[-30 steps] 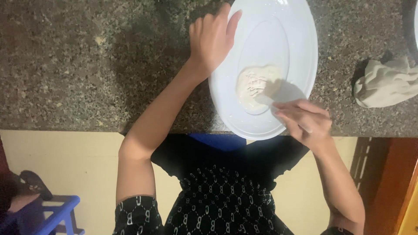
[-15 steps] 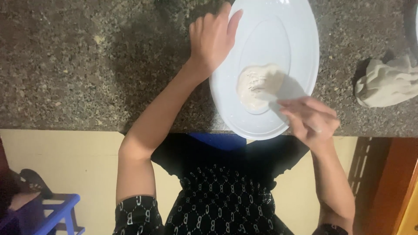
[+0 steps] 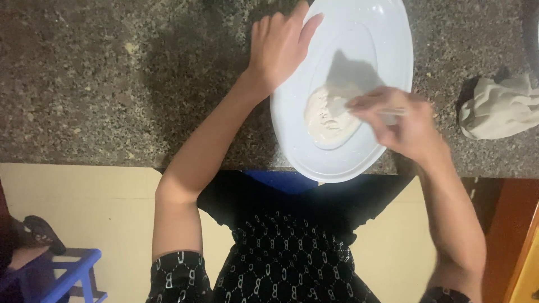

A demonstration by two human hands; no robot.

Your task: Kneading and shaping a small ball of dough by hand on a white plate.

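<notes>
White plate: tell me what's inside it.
The plate holds a pale dough-like mass. The right hand, blurred, covers its right edge; whether a tool is held cannot be told.

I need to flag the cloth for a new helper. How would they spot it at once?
Start at the speckled stone counter and find the big white oval plate at its front edge. The cloth lies just beyond the plate's far side from the left hand, crumpled, off-white and soft, unlike the smooth, shiny plate.
</notes>
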